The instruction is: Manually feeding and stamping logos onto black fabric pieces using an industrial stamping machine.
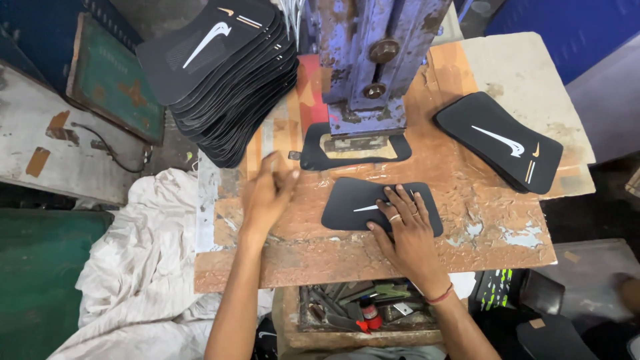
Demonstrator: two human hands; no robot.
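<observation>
I note my right hand [407, 223] pressed flat, fingers spread, on the black insole piece [360, 205] lying on the counter [467, 220] before the press [367, 73], left hand [267, 193] open, empty, blurred; risk: piece skews under the press.

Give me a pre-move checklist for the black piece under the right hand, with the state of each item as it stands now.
1. Right hand flat on the black piece: ok.
2. Left hand clear of the press head: ok, it is blurred, beside the frame.
3. Black frame seated under the press: ok.
4. Black piece lying flat on the worn board: ok.
5. Tall stack stable: cannot tell, it fans out.
6. Finished pair clear of the hands: ok.
</observation>
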